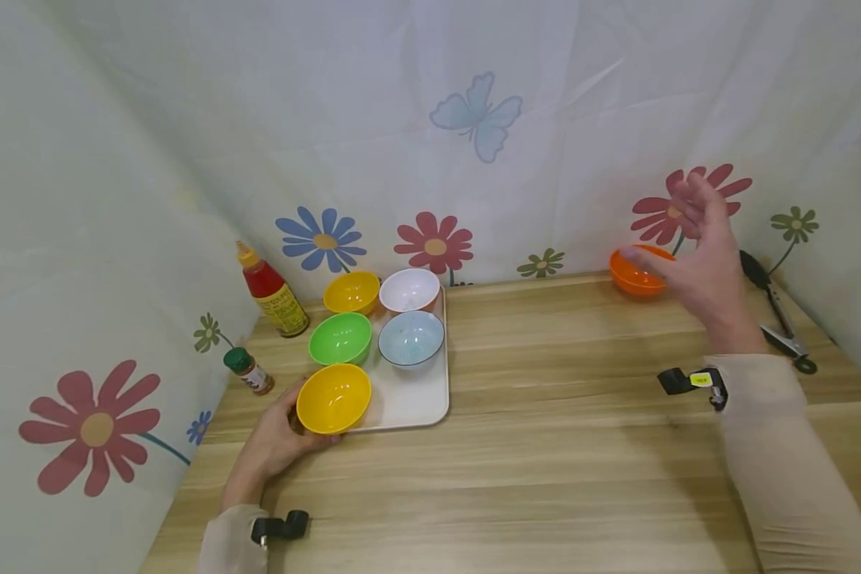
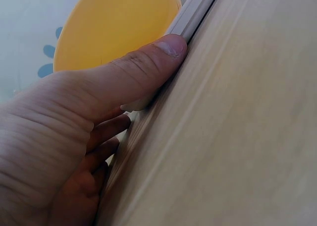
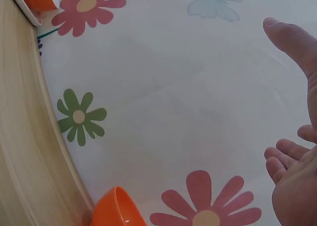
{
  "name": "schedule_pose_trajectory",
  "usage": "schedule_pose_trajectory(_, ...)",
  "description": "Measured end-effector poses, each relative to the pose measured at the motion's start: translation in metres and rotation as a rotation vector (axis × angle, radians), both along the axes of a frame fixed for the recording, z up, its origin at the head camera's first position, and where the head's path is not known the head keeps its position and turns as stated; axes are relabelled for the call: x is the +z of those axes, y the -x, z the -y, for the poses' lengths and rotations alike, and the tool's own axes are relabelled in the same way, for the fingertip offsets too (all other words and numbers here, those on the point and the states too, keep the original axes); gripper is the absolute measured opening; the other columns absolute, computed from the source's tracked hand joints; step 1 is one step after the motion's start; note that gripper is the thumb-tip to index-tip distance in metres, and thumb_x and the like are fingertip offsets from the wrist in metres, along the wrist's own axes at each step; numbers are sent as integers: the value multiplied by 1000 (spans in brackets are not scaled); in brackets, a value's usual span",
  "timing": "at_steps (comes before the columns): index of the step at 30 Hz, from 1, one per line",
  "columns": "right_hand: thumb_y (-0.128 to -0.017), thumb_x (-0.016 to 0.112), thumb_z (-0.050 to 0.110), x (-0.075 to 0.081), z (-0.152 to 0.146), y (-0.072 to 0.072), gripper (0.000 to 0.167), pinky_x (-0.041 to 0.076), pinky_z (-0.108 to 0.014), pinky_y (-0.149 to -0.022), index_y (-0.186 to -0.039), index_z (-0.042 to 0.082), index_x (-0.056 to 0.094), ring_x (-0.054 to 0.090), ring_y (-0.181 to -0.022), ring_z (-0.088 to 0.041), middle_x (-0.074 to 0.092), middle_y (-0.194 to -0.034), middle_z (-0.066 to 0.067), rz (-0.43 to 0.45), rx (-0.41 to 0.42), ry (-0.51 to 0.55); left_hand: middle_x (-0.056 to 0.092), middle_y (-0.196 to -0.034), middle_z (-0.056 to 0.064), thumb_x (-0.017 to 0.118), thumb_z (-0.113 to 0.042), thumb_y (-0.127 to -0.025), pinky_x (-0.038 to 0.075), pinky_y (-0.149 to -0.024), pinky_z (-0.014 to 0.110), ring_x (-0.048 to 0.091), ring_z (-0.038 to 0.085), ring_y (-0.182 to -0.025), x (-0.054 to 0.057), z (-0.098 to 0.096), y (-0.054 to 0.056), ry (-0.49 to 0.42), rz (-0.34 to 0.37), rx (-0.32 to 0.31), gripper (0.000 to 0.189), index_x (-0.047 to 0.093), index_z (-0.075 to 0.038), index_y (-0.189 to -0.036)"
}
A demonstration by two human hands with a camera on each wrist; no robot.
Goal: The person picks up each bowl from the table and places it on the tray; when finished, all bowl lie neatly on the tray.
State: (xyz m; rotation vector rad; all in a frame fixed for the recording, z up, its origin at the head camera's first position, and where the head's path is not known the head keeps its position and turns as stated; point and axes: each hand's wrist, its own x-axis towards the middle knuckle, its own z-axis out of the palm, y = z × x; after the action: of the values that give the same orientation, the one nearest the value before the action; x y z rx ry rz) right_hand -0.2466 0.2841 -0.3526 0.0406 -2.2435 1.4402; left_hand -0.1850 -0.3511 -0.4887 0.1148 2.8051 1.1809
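Observation:
My left hand (image 1: 280, 438) grips the near left corner of a white tray (image 1: 416, 402). In the left wrist view its thumb (image 2: 143, 67) lies along the tray's near side, below a yellow bowl (image 2: 119, 28), while the other fingers bend round the corner. Five small bowls stand in two columns on the tray: the near yellow one, a green bowl (image 1: 340, 339), a second yellow bowl (image 1: 351, 292), a white bowl (image 1: 409, 290) and a pale blue bowl (image 1: 411, 339). Raised at the right, my right hand (image 1: 710, 263) holds nothing, fingers spread, close by an orange bowl (image 1: 634, 279).
Left of the tray stand a red sauce bottle (image 1: 276, 299) with a yellow cap and a green-capped spice jar (image 1: 249, 371). Black-tipped tongs (image 1: 780, 315) lie at the far right. A flower-printed curtain (image 1: 538, 183) hangs along the table's back and sides.

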Motion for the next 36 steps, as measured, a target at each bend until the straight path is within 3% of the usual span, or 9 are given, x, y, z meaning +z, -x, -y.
schedule_pose_trajectory(6,-96,90,33,-5,-15,2,108,19,-42,-142,-177,37,19,29,-168,-16,30,-182,3,36,-29,47,47,-174,9,108,-38,-73,22,-138,67,37,38,-164,-2,0,1,-12,-13,-13,120,42,-20,-171)
schedule_pose_trajectory(11,-96,88,38,-17,-24,7,109,23,-42,-141,-178,34,18,27,-170,-21,26,-184,2,65,-56,41,45,-176,10,108,-37,-72,22,-138,67,37,39,-164,-2,0,0,-15,-16,-17,120,42,-18,-172)
schedule_pose_trajectory(17,-99,85,42,-37,-35,14,108,19,-50,-142,-179,33,13,21,-172,-25,17,-187,3,112,-53,35,43,-177,11,108,-39,-73,22,-138,67,36,40,-165,-2,0,1,-8,-12,-16,121,41,-18,-172)
schedule_pose_trajectory(26,-101,82,46,-76,-47,29,111,16,-45,-142,-180,25,8,18,-172,-31,14,-188,-4,180,-53,39,45,-175,11,107,-39,-74,22,-137,68,36,40,-164,-4,3,2,8,-19,-19,120,41,-17,-172)
schedule_pose_trajectory(36,-102,80,50,-110,-53,39,115,15,-57,-141,-180,19,1,13,-173,-38,4,-189,-11,271,-30,59,35,-180,16,106,-43,-75,19,-136,72,30,44,-167,1,1,0,32,2,-2,120,41,-15,-172)
